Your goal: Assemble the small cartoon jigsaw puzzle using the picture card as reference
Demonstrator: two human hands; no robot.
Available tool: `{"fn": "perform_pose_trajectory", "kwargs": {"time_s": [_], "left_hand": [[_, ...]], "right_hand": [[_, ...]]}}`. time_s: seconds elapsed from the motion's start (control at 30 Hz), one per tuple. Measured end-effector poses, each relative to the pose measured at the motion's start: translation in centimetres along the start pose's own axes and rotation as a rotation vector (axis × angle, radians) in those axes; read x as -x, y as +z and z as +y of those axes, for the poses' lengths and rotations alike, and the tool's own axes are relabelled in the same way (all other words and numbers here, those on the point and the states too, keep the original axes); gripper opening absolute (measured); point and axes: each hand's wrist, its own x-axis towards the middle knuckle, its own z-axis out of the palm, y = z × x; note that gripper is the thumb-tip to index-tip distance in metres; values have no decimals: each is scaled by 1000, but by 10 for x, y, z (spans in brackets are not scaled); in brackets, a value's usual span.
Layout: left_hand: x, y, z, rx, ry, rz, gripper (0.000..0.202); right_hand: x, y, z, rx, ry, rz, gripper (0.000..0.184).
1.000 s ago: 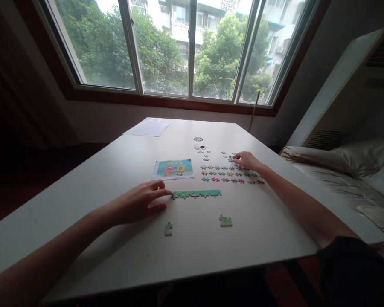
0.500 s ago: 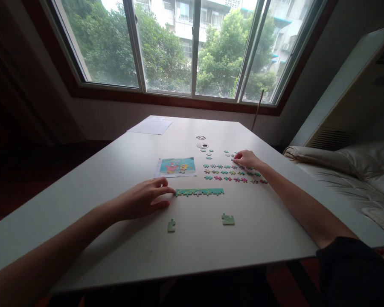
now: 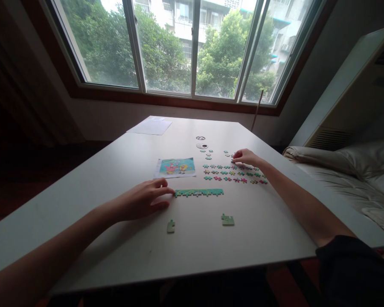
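Observation:
A joined strip of green jigsaw puzzle pieces lies flat on the white table. My left hand rests at its left end, fingers apart, with the index fingertip touching the edge of the strip. Farther off, on the right, my right hand has thumb and fingers pinched together on a small puzzle piece, mostly covered by the fingertips. Rows of loose puzzle pieces spread just below that hand. A printed cartoon picture lies behind the strip.
Nearer me lie a single green piece and a larger green piece. Two round objects sit farther back, and a paper sheet lies at the far left corner. A padded beige seat stands right of the table.
My right hand has shifted very slightly left, its fingers still pinched among the upper loose pieces. My left hand stays at the end of the strip.

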Motion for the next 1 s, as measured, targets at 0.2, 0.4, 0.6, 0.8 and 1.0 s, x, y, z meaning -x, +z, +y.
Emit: {"fn": "perform_pose_trajectory", "kwargs": {"time_s": [0.2,0.4,0.6,0.8,1.0], "left_hand": [[-4,-1,8,191,14,109,26],[-15,-2,28,464,-150,280,23],[-19,-3,38,832,-246,307,26],[-20,-6,40,922,-303,306,26],[-21,-7,36,948,-397,330,27]], "right_hand": [[35,28,-65,-257,-147,-105,22],[91,80,-143,-861,-213,-496,25],[118,100,-162,-1030,-195,-468,28],[118,107,-161,-1070,-141,-399,33],[118,106,-159,-802,-363,-268,28]]}}
